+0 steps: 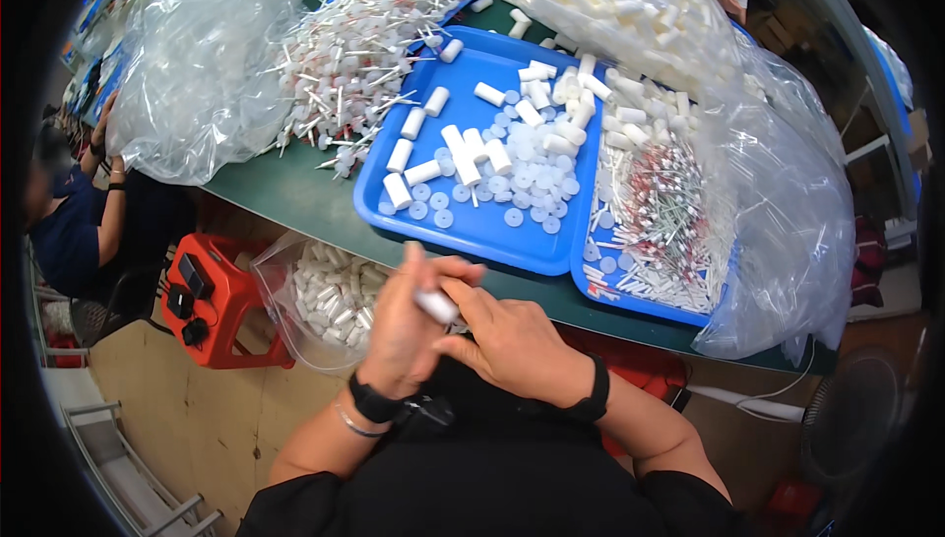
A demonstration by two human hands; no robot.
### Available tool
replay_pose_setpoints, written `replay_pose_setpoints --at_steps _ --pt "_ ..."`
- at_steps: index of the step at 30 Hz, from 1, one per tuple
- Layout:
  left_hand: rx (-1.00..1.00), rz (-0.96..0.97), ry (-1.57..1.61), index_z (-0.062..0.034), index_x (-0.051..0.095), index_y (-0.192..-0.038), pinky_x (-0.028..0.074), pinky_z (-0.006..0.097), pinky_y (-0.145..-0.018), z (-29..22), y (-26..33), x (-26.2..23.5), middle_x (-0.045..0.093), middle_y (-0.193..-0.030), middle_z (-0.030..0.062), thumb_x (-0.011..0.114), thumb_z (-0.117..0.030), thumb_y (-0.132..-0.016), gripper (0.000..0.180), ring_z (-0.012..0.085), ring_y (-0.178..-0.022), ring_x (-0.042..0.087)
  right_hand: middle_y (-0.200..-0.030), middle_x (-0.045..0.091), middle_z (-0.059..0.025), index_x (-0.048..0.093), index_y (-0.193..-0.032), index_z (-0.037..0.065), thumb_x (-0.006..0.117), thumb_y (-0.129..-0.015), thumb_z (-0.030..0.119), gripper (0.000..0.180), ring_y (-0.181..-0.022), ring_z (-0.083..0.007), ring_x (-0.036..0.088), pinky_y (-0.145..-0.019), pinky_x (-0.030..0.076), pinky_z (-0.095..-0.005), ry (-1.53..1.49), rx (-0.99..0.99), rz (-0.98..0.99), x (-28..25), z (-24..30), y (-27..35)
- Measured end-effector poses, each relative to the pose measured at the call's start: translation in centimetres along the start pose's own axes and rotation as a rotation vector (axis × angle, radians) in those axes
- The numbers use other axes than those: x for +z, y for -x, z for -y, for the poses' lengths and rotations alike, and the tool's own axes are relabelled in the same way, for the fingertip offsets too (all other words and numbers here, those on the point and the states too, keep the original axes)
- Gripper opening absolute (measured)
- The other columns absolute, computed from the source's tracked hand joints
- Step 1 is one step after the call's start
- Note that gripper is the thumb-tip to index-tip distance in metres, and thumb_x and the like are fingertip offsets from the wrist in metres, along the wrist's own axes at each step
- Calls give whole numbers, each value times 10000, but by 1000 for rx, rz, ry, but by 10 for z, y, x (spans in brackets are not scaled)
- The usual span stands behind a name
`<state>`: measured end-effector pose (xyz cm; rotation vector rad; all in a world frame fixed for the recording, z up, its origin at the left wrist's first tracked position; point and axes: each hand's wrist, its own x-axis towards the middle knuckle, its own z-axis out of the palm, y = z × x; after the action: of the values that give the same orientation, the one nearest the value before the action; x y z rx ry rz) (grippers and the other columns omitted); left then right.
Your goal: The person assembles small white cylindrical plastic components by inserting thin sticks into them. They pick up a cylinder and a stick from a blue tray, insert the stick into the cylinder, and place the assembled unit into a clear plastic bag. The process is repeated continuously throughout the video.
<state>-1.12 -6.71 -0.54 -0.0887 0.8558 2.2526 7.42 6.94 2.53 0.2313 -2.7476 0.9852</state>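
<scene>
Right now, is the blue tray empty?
No, the blue tray holds many white tubes and round white caps.

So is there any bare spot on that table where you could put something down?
Little. The near-left corner of the blue tray is bare, in front of its white tubes. A strip of green table shows between that tray and the clear bag. Elsewhere, parts and bags crowd it. Both hands hold one tube.
</scene>
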Motion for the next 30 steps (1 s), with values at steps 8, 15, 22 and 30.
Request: replay_pose_setpoints --at_steps 8,15,22,30 --pt "632 -460 -1239 -22 664 -1074 442 360 -981 -69 19 -104 643 -1094 89 573 -221 -1035 222 246 -1035 587 -931 640 -115 677 -1003 41 663 -820 1 187 -807 -321 643 -704 517 -427 583 132 -203 -113 -70 30" --pt "903 -38 -1639 -24 694 -1117 466 371 -936 -61 -14 -10 686 -1046 115 723 -73 -885 239 286 -1036 610 -991 627 -117 640 -923 17 619 -788 -30 145 -926 -314 633 -783 529 -408 704 139 -29 -120 -108 46" --pt "784 115 -1911 -59 693 -988 485 441 -792 -34 -88 17 688 -954 98 767 -99 -802 204 335 -917 620 -1040 712 -167 680 -1033 7 712 -883 15 153 -896 -348 713 -751 575 -394 340 107 -305 -124 -107 48" --pt "793 176 -1778 -55 689 -1121 485 378 -808 -38 -84 28 635 -989 119 726 -41 -845 279 275 -895 615 -915 748 -125 728 -1109 39 755 -851 23 260 -669 -280 689 -613 524 -365 440 98 -393 -129 -101 47"
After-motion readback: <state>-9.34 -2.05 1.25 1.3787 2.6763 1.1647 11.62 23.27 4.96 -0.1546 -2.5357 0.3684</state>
